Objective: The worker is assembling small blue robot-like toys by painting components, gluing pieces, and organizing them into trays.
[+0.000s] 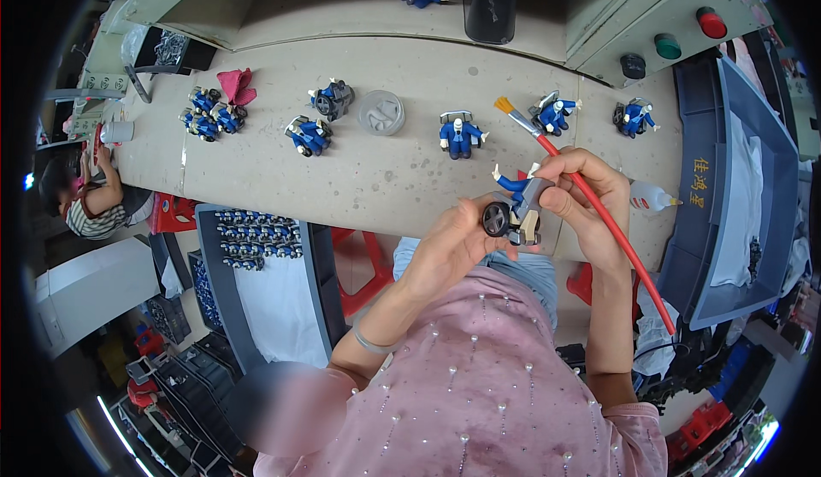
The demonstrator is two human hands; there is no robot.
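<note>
My left hand is closed around a small toy figure in a wheelchair, with blue clothing, a black wheel and a grey chair back. It is tilted in front of my body, above the table's near edge. My right hand has its thumb and fingers at the grey back of the toy. The same hand also keeps a red-handled paintbrush between its fingers, bristles pointing away from me. Similar blue wheelchair figures stand on the table, such as one straight ahead and another near the bristles.
A round clear container and a pink cloth lie on the table. A squeeze bottle is right of my hand. Blue-grey bins stand left and right. Another person sits far left.
</note>
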